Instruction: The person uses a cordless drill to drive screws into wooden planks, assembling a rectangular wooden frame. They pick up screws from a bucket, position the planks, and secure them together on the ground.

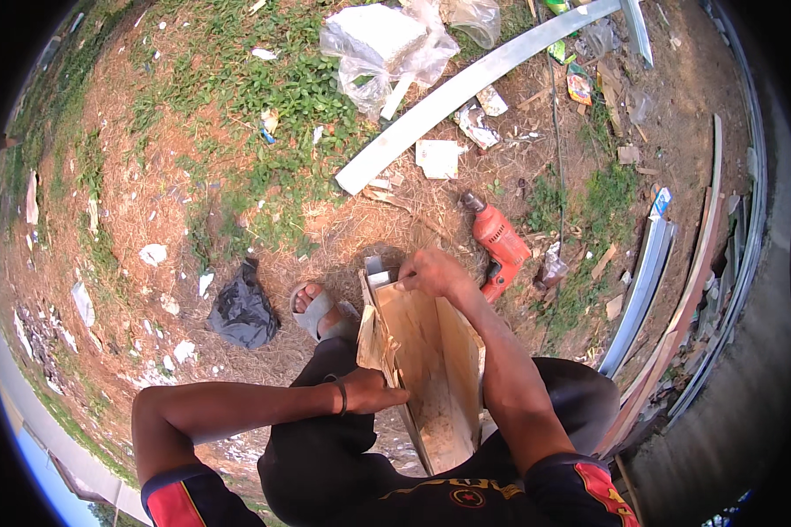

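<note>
A long, open-topped wooden box of rough boards stands between my knees, its inside facing up. My left hand is closed around its left side board, the thumb lying over the edge. At the far end of the box my right hand has its fingers curled down on the rim; the fingertips are partly hidden. Close beside those fingers a short piece of shiny metal sticks out past the far left corner. A splintered wood piece runs along the outside of the left board.
A red power drill lies on the dirt just beyond my right forearm. A black plastic bag sits left of my sandalled foot. Farther off lie a long metal channel and clear plastic wrapping. Metal strips and long boards line the right.
</note>
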The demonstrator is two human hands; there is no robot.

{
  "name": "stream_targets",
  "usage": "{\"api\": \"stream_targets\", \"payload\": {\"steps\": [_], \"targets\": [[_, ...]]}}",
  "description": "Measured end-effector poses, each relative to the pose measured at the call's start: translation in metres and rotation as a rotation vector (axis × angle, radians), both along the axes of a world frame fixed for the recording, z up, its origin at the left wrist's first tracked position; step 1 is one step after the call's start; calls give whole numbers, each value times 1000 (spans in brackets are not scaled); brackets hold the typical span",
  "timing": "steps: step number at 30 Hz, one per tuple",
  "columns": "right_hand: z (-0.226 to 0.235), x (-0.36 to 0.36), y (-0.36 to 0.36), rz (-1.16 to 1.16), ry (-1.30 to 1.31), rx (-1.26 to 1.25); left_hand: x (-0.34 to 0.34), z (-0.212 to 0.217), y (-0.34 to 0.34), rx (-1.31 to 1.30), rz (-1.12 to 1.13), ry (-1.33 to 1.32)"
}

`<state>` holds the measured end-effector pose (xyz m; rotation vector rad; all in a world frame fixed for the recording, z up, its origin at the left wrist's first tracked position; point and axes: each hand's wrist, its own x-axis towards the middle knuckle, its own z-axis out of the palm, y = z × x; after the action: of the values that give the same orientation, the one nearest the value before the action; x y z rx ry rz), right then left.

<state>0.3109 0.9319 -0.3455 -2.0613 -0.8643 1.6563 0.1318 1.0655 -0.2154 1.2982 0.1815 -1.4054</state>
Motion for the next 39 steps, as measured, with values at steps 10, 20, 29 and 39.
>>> {"api": "stream_targets", "payload": {"steps": [10, 20, 29, 39], "targets": [[5, 6, 7, 49, -55, -48, 16, -47, 44, -366, -324, -301], [9, 5, 6, 79, -52, -55, 55, -144, 59, 268, 531, -368], [20, 9, 12, 129, -74, -27, 108, -123, 54, 423, -337, -586], [21, 9, 30, 141, -76, -126, 91, -153, 58, 240, -219, -530]]}}
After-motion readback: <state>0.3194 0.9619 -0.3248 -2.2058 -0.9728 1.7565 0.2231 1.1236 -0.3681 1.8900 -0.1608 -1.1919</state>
